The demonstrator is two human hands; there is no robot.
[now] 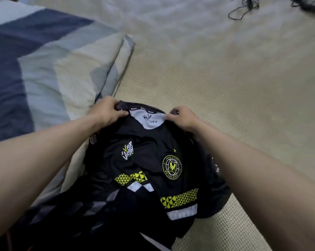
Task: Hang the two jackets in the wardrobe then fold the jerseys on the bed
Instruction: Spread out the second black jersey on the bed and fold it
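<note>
Fingers [123, 113] — tips under jersey [149, 160] collar

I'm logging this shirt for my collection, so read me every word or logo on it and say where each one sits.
"VITALITY": white inner neck panel of the black jersey, partly creased.
"#V FOR VICTORY": chest print, end cut off by a fold.
"TEAM VITALITY" and "WE THE HIVE": round crest.
Collar tape, sleeve patches, lower white band: too small or blurred to read.
</note>
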